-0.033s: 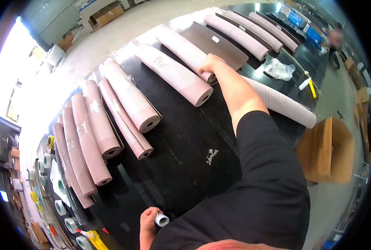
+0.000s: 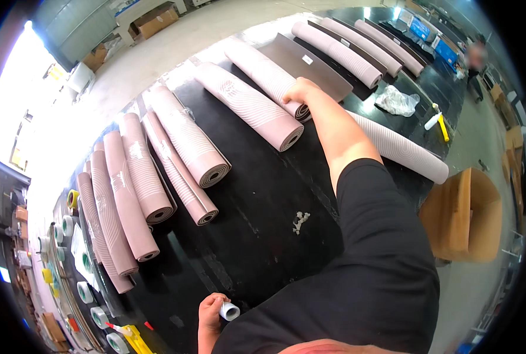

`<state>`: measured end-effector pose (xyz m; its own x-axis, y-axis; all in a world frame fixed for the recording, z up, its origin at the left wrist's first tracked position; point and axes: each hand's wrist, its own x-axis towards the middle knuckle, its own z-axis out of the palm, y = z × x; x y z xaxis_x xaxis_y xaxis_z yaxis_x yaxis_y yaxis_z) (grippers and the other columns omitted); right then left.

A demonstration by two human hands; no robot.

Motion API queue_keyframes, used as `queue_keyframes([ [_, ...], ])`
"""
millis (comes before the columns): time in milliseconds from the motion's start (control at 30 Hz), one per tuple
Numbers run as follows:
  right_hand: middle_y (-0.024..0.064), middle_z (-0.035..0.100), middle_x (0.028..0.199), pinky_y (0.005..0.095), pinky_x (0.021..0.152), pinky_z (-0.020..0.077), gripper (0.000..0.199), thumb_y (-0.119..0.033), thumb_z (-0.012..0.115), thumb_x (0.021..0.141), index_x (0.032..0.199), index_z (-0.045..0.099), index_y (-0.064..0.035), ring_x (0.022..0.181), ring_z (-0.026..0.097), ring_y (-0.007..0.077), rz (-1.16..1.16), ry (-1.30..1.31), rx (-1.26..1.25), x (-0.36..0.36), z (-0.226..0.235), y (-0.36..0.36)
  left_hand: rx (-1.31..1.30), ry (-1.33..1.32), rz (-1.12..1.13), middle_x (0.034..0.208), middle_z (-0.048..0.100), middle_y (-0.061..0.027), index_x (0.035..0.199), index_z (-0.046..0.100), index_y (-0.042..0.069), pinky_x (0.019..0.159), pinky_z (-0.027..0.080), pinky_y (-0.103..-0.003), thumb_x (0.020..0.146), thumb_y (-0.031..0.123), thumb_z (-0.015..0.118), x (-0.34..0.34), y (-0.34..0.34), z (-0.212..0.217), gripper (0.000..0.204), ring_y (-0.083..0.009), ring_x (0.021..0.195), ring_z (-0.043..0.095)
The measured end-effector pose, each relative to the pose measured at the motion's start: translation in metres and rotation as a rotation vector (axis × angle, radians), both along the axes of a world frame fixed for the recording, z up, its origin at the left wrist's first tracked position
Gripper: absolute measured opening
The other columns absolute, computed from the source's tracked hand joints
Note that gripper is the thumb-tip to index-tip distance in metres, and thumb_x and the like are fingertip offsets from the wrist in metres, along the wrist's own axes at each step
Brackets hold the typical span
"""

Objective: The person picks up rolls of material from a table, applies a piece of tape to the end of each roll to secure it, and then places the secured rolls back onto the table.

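Observation:
My right hand (image 2: 301,91) reaches far across the black table, its fingers curled over the near end of a pinkish rolled mat (image 2: 263,68). Beside that roll lies a flat brown sheet (image 2: 325,74) with a small white label; whether the two are joined I cannot tell. Close to my body, my left hand (image 2: 211,310) is closed around a small white hollow roll (image 2: 230,311). Left of the gripped mat rests another rolled mat (image 2: 254,109) with a ridged, printed face. Under my right forearm, a further pale ridged roll (image 2: 401,147) stretches toward the table's right edge.
Several rolled mats (image 2: 186,135) line the left side, others (image 2: 339,53) the far right. Crumpled clear plastic (image 2: 397,100) and a yellow-handled tool (image 2: 443,127) lie right. Tape rolls (image 2: 84,292) and a yellow tool (image 2: 136,339) sit left. An open carton (image 2: 460,215) stands beside the table; a person (image 2: 475,65) is beyond.

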<state>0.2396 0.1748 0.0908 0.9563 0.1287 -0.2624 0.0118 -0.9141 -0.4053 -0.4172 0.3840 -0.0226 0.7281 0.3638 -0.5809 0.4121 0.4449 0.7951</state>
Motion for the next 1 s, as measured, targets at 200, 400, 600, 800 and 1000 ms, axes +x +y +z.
queue_keyframes([
  [200,0.0237,0.068,0.128,0.0364,0.101,0.0511,0.079,-0.036,0.090,0.060,0.127,0.068,-0.0001,0.117,0.067,0.0322,0.073,-0.081,0.308,0.015,-0.014,-0.043,0.059,-0.059,-0.013,0.090,0.070,-0.0077,0.090,0.071,0.000,0.079,0.049,-0.029,0.093,0.016,0.068,0.002,-0.009,0.010,0.017,-0.0157,0.082,0.063],
  [400,0.0182,0.069,0.129,0.0398,0.103,0.0502,0.100,-0.039,0.090,0.059,0.148,0.051,-0.0133,0.120,0.065,0.0333,0.230,-0.433,0.087,-0.071,0.065,-0.075,0.043,-0.083,-0.026,0.088,0.070,-0.0051,0.089,0.070,0.002,0.076,0.049,-0.028,0.094,0.018,0.069,-0.010,-0.001,-0.017,0.017,-0.0132,0.080,0.062],
  [600,0.0148,0.068,0.119,0.0456,0.094,0.0528,0.082,-0.028,0.086,0.065,0.140,0.055,-0.0148,0.111,0.065,0.0352,0.450,-0.950,0.161,-0.202,0.086,-0.130,0.180,-0.168,-0.042,0.086,0.069,-0.0027,0.089,0.071,0.002,0.073,0.049,-0.028,0.094,0.018,0.069,-0.013,-0.003,-0.020,0.017,-0.0121,0.079,0.062],
  [800,0.0137,0.064,0.118,0.0504,0.098,0.0485,0.059,-0.016,0.076,0.072,0.129,0.062,-0.0185,0.110,0.062,0.0361,0.702,-1.249,0.206,-0.344,-0.014,-0.170,0.335,-0.055,0.280,0.084,0.068,-0.0015,0.092,0.073,0.001,0.072,0.050,-0.028,0.094,0.015,0.069,-0.042,-0.002,-0.023,0.015,-0.0114,0.079,0.062],
  [1000,0.0145,0.058,0.132,0.0543,0.108,0.0406,0.051,-0.012,0.059,0.085,0.135,0.058,-0.0239,0.122,0.057,0.0373,0.851,-1.155,0.121,-0.417,-0.126,-0.177,1.011,0.560,0.140,0.094,0.076,-0.0133,0.095,0.078,0.010,0.084,0.056,-0.041,0.083,0.022,0.069,-0.129,0.040,-0.029,0.019,-0.0286,0.092,0.073],
])
